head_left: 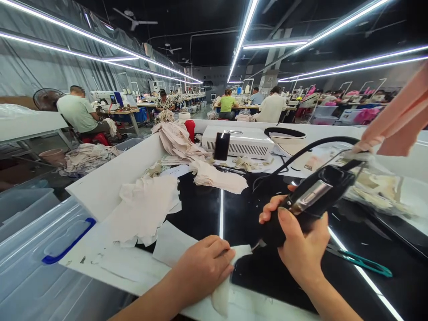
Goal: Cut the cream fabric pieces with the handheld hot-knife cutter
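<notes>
Nearest item: one left hand (203, 267), knuckles up, fingers curled and pressed down on one small cream fabric piece (224, 285) at the near edge of the glossy black worktable (247, 214); the fabric shows beyond the fingertips and hangs below them over the white edge strip. One right hand (301, 249), fingers wrapped tight round one black corded handheld cutting tool with a metal band (309, 200). Tool's long axis runs from upper right to lower left; its thin tip points down-left, just beside the fabric's far corner, while the cable leaves the upper end. One pair of teal-handled scissors (361, 261) lies right of the wrist. Several loose cream fabric offcuts (147, 205) lie to the left.
</notes>
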Demonstrator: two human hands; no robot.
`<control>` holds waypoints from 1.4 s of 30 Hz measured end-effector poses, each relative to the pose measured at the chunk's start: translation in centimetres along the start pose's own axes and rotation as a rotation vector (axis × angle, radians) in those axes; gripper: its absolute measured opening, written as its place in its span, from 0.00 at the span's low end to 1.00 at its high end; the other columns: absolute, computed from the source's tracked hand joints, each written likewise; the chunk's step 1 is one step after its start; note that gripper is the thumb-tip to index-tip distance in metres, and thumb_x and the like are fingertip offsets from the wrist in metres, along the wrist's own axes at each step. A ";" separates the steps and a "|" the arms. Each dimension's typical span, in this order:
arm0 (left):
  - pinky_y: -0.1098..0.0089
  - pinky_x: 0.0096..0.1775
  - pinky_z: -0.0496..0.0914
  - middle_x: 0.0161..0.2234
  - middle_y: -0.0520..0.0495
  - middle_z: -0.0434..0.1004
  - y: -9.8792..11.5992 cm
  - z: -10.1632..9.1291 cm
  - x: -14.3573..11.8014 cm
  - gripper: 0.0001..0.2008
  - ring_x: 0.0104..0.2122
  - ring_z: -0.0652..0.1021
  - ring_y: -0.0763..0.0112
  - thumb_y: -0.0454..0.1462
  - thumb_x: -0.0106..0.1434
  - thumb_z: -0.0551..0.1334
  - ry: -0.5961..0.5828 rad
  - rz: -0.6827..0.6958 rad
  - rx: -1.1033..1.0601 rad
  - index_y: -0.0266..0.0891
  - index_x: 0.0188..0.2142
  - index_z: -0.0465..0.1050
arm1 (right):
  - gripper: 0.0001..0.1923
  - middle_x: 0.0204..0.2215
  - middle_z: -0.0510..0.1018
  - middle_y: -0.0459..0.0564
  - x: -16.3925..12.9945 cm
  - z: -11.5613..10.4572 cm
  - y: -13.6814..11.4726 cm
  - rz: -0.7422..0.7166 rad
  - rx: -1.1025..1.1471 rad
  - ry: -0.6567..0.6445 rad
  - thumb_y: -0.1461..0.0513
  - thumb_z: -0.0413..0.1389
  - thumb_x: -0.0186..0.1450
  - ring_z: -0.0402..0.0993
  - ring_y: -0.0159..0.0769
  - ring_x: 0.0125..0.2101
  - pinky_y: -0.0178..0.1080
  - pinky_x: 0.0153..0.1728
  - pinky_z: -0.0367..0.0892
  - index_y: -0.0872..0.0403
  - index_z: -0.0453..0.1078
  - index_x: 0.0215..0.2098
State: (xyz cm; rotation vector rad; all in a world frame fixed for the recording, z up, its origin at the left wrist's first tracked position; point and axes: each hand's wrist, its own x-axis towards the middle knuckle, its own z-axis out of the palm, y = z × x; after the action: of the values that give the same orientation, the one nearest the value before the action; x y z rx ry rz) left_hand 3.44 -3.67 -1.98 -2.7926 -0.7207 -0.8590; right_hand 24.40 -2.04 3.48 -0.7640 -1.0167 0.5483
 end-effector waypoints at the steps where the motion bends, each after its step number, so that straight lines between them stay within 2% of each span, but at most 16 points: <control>1: 0.67 0.48 0.80 0.43 0.45 0.79 0.0 0.1 0.0 0.06 0.44 0.81 0.66 0.33 0.80 0.59 0.000 -0.002 0.008 0.35 0.50 0.74 | 0.23 0.31 0.79 0.40 0.0 -0.1 0.0 -0.002 0.002 -0.002 0.57 0.71 0.66 0.76 0.35 0.24 0.40 0.28 0.76 0.45 0.71 0.55; 6: 0.68 0.47 0.79 0.43 0.44 0.79 0.2 0.5 -0.2 0.07 0.44 0.80 0.67 0.33 0.80 0.58 0.016 0.004 0.020 0.35 0.48 0.75 | 0.23 0.30 0.79 0.41 0.2 -0.1 -0.3 0.018 0.008 0.027 0.57 0.72 0.63 0.75 0.35 0.24 0.39 0.27 0.76 0.46 0.72 0.53; 12: 0.68 0.48 0.78 0.41 0.45 0.79 0.3 1.1 -0.2 0.09 0.44 0.79 0.67 0.35 0.81 0.58 0.040 0.000 0.013 0.33 0.48 0.76 | 0.23 0.28 0.78 0.40 0.7 1.5 -1.1 0.036 0.047 0.084 0.58 0.72 0.60 0.73 0.34 0.23 0.37 0.23 0.75 0.48 0.73 0.50; 20: 0.68 0.51 0.78 0.40 0.45 0.79 0.2 1.3 -0.1 0.11 0.44 0.79 0.67 0.34 0.80 0.59 0.033 0.048 0.051 0.35 0.41 0.78 | 0.21 0.28 0.78 0.41 0.3 2.8 -0.3 0.037 0.077 0.018 0.57 0.72 0.61 0.73 0.34 0.23 0.38 0.23 0.76 0.48 0.72 0.48; 27: 0.68 0.49 0.78 0.40 0.44 0.78 0.3 1.2 0.0 0.10 0.44 0.79 0.67 0.33 0.79 0.59 0.047 0.020 0.032 0.35 0.41 0.78 | 0.22 0.27 0.79 0.40 0.1 2.6 -0.4 0.015 0.067 0.001 0.56 0.73 0.61 0.74 0.34 0.22 0.39 0.23 0.77 0.48 0.71 0.49; 31: 0.68 0.50 0.78 0.40 0.45 0.78 0.3 1.2 0.0 0.10 0.45 0.79 0.67 0.32 0.79 0.60 0.035 0.057 0.043 0.34 0.39 0.78 | 0.21 0.27 0.79 0.39 0.6 2.4 -0.9 0.031 0.064 0.053 0.58 0.72 0.60 0.73 0.34 0.22 0.37 0.23 0.76 0.48 0.72 0.49; 36: 0.67 0.49 0.78 0.42 0.45 0.79 0.3 1.2 -0.1 0.06 0.44 0.79 0.67 0.32 0.78 0.61 -0.003 0.021 0.037 0.38 0.44 0.78 | 0.23 0.26 0.78 0.39 0.8 1.8 -0.9 0.040 0.047 0.092 0.60 0.72 0.58 0.73 0.34 0.22 0.37 0.22 0.75 0.48 0.73 0.49; 42: 0.68 0.50 0.78 0.41 0.44 0.78 0.4 1.0 -0.2 0.09 0.44 0.79 0.67 0.32 0.79 0.58 0.017 0.022 0.029 0.35 0.44 0.77 | 0.22 0.27 0.79 0.40 0.6 1.3 -0.4 0.014 0.028 0.075 0.58 0.73 0.60 0.73 0.34 0.22 0.39 0.23 0.76 0.49 0.72 0.49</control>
State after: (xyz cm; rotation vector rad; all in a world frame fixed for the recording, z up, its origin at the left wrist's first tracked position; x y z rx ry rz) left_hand 3.98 -3.79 -2.91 -2.7588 -0.6933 -0.8603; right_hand 23.48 -1.45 4.52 -0.7618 -0.9326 0.5415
